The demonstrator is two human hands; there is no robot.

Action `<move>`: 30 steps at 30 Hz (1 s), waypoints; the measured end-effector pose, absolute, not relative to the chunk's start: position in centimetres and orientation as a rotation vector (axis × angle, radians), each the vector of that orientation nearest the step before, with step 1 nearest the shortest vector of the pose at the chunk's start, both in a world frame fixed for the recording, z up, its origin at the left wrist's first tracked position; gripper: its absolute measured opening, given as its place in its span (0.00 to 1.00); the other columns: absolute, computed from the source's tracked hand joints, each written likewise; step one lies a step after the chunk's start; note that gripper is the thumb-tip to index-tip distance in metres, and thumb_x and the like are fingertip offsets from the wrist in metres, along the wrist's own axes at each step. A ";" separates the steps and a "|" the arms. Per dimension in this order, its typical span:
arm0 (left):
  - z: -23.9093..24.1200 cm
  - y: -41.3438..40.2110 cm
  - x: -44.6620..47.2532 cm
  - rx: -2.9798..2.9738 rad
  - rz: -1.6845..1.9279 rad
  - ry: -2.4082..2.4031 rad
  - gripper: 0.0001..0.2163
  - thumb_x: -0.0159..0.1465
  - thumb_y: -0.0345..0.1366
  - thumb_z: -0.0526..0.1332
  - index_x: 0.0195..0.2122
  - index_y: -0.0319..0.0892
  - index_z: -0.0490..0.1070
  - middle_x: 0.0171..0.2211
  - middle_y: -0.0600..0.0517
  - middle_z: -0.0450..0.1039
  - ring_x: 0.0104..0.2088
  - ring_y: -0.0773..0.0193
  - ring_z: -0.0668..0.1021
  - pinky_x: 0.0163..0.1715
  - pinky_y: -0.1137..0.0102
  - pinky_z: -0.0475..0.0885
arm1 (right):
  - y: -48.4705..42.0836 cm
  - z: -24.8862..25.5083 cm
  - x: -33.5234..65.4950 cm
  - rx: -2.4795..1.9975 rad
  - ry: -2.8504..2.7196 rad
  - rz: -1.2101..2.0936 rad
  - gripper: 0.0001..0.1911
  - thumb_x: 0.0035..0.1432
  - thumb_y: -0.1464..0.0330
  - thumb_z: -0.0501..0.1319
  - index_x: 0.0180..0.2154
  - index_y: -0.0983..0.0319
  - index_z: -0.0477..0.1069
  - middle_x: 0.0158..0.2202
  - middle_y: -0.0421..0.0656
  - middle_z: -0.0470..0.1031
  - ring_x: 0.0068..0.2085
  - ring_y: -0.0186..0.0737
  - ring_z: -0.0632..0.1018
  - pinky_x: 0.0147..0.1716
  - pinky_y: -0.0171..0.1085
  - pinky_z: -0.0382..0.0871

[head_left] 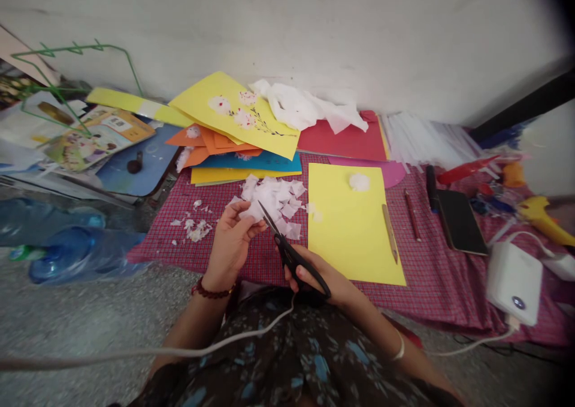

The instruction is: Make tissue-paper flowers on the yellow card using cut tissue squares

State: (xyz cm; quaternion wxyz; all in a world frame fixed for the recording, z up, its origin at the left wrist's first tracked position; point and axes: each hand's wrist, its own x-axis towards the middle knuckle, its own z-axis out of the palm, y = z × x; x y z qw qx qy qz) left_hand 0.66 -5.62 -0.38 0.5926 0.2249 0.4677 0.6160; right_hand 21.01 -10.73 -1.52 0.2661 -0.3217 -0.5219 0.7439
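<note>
My left hand (234, 236) pinches a small piece of white paper (252, 212) between thumb and fingers. Black-handled scissors (294, 257) are gripped in my right hand (314, 272), their blades pointing up and left beside that piece. Whether the blades touch the paper I cannot tell. Just beyond my hands lies a loose heap of cut white paper pieces (276, 194). To its right a yellow sheet (350, 227) lies flat, with a white fluffy tuft (359, 182) near its top and a pencil (390, 233) along its right edge. Tiny paper scraps (196, 228) are scattered left of my left hand.
Folded cards with a flower picture (233, 111), white tissue (296, 105) and a red folder (341, 140) lie along the wall. Rightward are a dark red pencil (412, 215), a phone (461, 221), a white power bank (514, 281) and a yellow glue gun (545, 218). A cable (179, 352) crosses in front of me.
</note>
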 end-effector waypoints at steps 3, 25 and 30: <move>-0.4 -5.5 0.5 0.506 1.432 1.078 0.16 0.49 0.28 0.70 0.39 0.41 0.71 0.29 0.55 0.78 0.23 0.70 0.80 0.27 0.74 0.79 | -10.8 -1.5 21.1 -0.859 -1.416 1.997 0.33 0.61 0.42 0.58 0.52 0.63 0.63 0.35 0.41 0.68 0.29 0.32 0.70 0.29 0.34 0.64; -0.6 -5.3 0.7 0.478 1.389 1.077 0.15 0.48 0.29 0.73 0.34 0.40 0.71 0.23 0.57 0.75 0.22 0.71 0.77 0.22 0.76 0.74 | -10.8 -1.8 21.0 -0.940 -1.335 1.970 0.35 0.60 0.43 0.60 0.56 0.63 0.64 0.33 0.40 0.70 0.27 0.31 0.70 0.26 0.34 0.63; -0.6 -5.1 0.8 0.470 1.393 1.066 0.14 0.48 0.28 0.72 0.34 0.41 0.71 0.23 0.57 0.75 0.22 0.71 0.77 0.23 0.76 0.74 | -10.7 -2.1 20.8 -0.965 -1.281 1.971 0.38 0.58 0.42 0.62 0.57 0.63 0.64 0.31 0.39 0.70 0.24 0.29 0.68 0.23 0.32 0.61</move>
